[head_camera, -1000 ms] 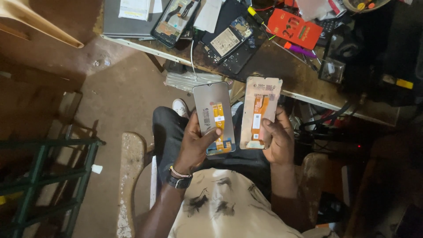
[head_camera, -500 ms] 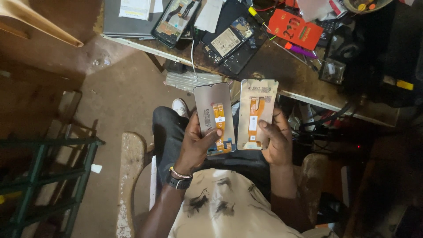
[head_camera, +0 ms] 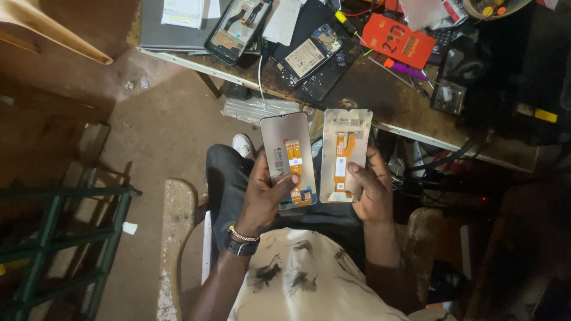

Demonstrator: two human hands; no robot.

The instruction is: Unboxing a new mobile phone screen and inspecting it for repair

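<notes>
Centre of frame: I hold two phone display panels backside up, side by side above my lap. The grey rectangular screen panel with an orange flex ribbon (head_camera: 288, 159) sits in my left hand (head_camera: 264, 199), thumb pressed across its lower face, other fingers curled behind its edge. The pale beige screen panel with an orange flex ribbon (head_camera: 345, 154) sits in my right hand (head_camera: 372, 196), thumb on its lower right edge, fingers wrapped behind. The panels are just beside each other, not clearly touching, both tilted up toward the camera.

Step in hand, as I judge it: comparing the two panels, ribbons and connectors, before picking one. A next move would call for a steady edge grip, keeping thumbs off the ribbons, and a bare spot on the bench.

Outward: top of frame, the cluttered dark wooden workbench (head_camera: 369, 95) carries an opened phone body with exposed innards (head_camera: 238, 27), a dark phone frame with a pale battery (head_camera: 309, 56), a flat red cardboard packet (head_camera: 398, 40) and a purple-handled tool (head_camera: 405, 68).

Containers: a round bowl at the upper right edge (head_camera: 493, 7) holds small bits, too small to tell. Lower left, a green metal rack (head_camera: 59, 238).
</notes>
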